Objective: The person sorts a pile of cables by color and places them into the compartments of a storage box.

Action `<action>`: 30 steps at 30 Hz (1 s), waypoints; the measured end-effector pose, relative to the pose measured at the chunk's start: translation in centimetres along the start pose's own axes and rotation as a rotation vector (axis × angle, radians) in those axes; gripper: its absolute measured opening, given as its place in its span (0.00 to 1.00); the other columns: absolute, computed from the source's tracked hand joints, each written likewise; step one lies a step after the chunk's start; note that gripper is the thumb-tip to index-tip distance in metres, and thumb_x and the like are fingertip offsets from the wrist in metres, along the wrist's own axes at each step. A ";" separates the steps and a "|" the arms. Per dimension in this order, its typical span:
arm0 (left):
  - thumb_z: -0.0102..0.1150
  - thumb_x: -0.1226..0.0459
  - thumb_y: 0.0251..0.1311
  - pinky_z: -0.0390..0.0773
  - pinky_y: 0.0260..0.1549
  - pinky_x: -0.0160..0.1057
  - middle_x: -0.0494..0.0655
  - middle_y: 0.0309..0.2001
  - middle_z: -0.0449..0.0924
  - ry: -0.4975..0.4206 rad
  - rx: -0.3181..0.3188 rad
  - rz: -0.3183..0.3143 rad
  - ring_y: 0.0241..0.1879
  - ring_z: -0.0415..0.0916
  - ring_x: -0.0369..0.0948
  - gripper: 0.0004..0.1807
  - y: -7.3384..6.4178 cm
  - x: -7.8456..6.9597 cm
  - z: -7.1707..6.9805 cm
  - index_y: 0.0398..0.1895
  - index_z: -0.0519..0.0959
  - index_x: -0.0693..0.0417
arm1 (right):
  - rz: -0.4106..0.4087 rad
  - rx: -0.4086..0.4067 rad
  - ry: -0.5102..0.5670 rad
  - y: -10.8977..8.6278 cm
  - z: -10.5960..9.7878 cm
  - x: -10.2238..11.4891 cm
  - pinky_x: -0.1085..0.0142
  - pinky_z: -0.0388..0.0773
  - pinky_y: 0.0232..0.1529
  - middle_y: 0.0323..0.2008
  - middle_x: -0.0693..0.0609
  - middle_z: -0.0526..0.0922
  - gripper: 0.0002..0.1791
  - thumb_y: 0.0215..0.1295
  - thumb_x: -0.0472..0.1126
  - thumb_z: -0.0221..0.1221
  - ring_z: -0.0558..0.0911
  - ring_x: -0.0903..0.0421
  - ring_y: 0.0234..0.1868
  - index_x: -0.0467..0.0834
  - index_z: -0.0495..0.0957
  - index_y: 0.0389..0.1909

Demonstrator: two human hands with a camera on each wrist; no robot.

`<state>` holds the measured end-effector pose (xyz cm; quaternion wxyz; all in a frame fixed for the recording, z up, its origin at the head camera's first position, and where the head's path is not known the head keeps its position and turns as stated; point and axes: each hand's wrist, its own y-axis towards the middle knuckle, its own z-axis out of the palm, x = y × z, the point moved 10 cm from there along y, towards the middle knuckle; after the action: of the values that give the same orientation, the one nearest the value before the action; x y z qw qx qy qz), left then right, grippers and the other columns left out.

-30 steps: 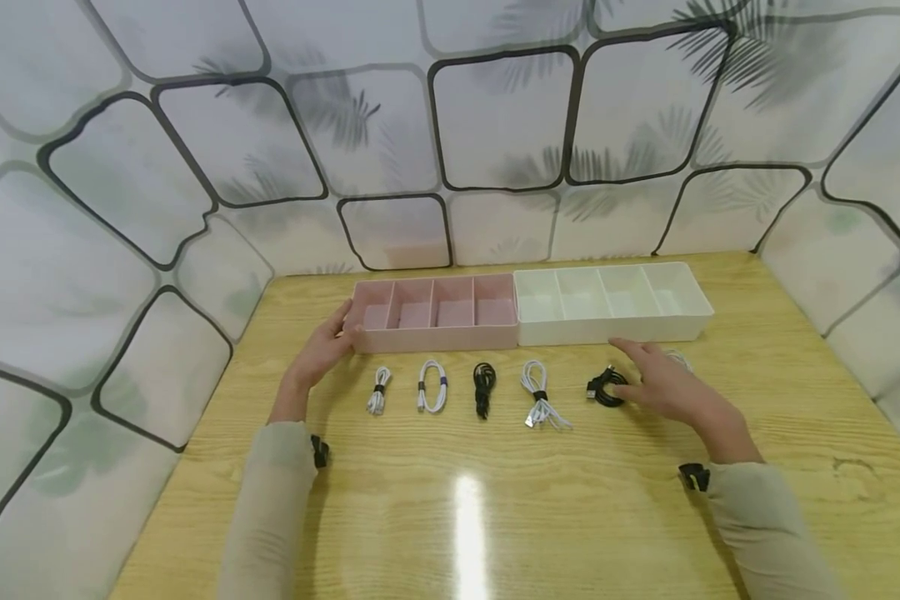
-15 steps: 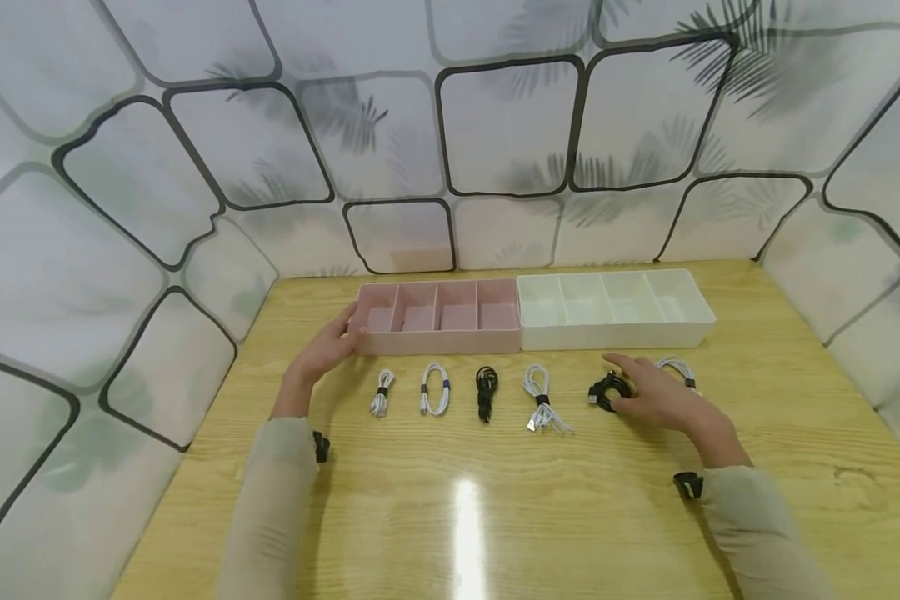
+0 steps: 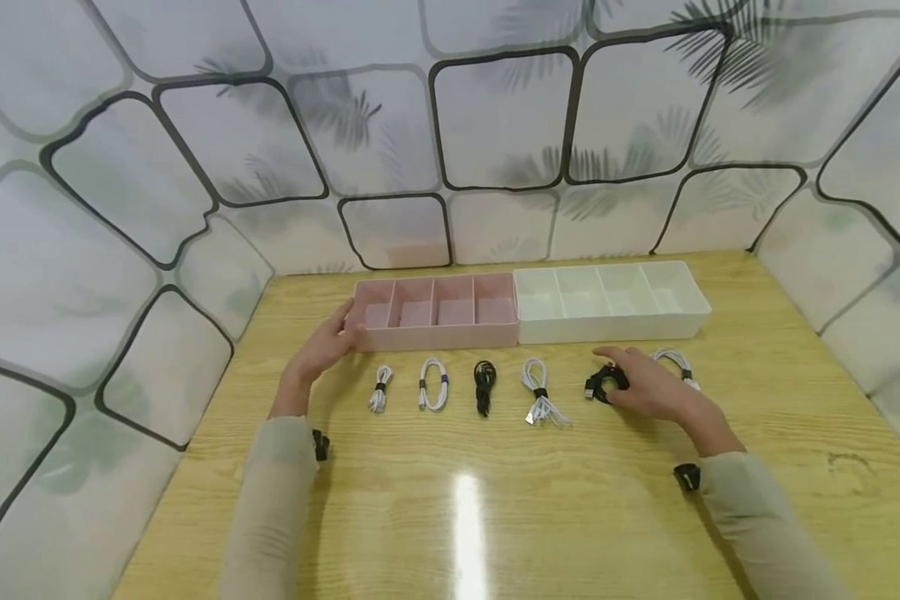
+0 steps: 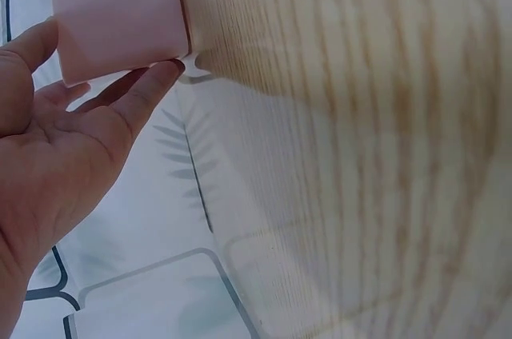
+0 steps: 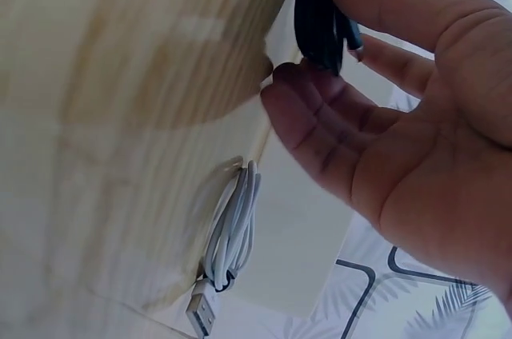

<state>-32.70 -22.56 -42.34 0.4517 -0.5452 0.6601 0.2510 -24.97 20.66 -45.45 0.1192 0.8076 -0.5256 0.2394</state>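
My left hand (image 3: 322, 347) holds the left end of the pink divided box (image 3: 441, 337), its thumb at the front wall and its fingers around the end, as the left wrist view also shows. My right hand (image 3: 648, 382) is at the coiled black USB cable (image 3: 597, 385) on the table. In the right wrist view the thumb lies on one side of this black cable (image 5: 316, 23) and the curled fingers on the other. Partly behind the right hand, a white cable (image 3: 675, 360) lies coiled; its USB plug (image 5: 202, 313) shows in the right wrist view.
A white divided box (image 3: 615, 328) adjoins the pink one end to end. In front of them lie a small white cable (image 3: 379, 389), a white looped cable (image 3: 432, 385), a black bundled cable (image 3: 483, 387) and a white tied cable (image 3: 537, 392). Patterned fabric (image 3: 502, 125) backs the wooden table (image 3: 390, 500).
My right hand has shifted a little left and closer around the black cable, uncovering more of the white cable behind it. The left hand stays at the pink box.
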 end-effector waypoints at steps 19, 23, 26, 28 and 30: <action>0.43 0.61 0.78 0.63 0.65 0.59 0.70 0.75 0.47 0.020 -0.029 0.029 0.71 0.55 0.61 0.37 1.1 2.3 -0.3 0.80 0.38 0.59 | 0.075 -0.019 0.244 0.2 -0.5 -0.8 0.59 0.77 0.35 0.48 0.36 0.77 0.34 0.63 0.30 0.61 0.81 0.41 0.47 0.36 0.63 0.71; 0.44 0.60 0.78 0.62 0.66 0.58 0.69 0.75 0.48 0.000 -0.032 0.023 0.71 0.55 0.61 0.37 1.2 2.7 -0.3 0.80 0.38 0.57 | 0.073 -0.040 0.313 0.3 -0.8 -0.9 0.62 0.78 0.35 0.46 0.38 0.77 0.32 0.64 0.30 0.61 0.81 0.41 0.47 0.34 0.64 0.69; 0.44 0.60 0.77 0.62 0.66 0.58 0.71 0.75 0.48 -0.023 -0.027 0.034 0.71 0.56 0.61 0.38 1.3 2.7 -0.3 0.80 0.38 0.57 | 0.069 -0.047 0.369 0.3 -0.9 -1.0 0.64 0.79 0.36 0.47 0.37 0.77 0.31 0.65 0.29 0.60 0.81 0.40 0.48 0.33 0.64 0.69; 0.44 0.61 0.77 0.62 0.65 0.59 0.73 0.74 0.50 -0.029 -0.024 0.038 0.70 0.57 0.62 0.38 1.3 2.3 -0.3 0.80 0.38 0.59 | 0.066 -0.050 0.401 0.4 -0.8 -1.0 0.64 0.80 0.36 0.48 0.36 0.76 0.31 0.65 0.29 0.60 0.82 0.40 0.48 0.32 0.64 0.69; 0.44 0.63 0.77 0.64 0.64 0.58 0.74 0.72 0.51 -0.025 -0.018 0.042 0.68 0.59 0.62 0.37 0.8 1.3 -0.2 0.79 0.39 0.62 | 0.064 -0.053 0.423 0.4 -0.7 -1.0 0.65 0.80 0.36 0.49 0.34 0.76 0.31 0.65 0.28 0.60 0.82 0.40 0.48 0.31 0.64 0.69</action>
<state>-33.55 -23.18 -43.51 0.4496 -0.5322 0.6633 0.2732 -25.89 21.59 -45.34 0.2405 0.7190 -0.5203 0.3931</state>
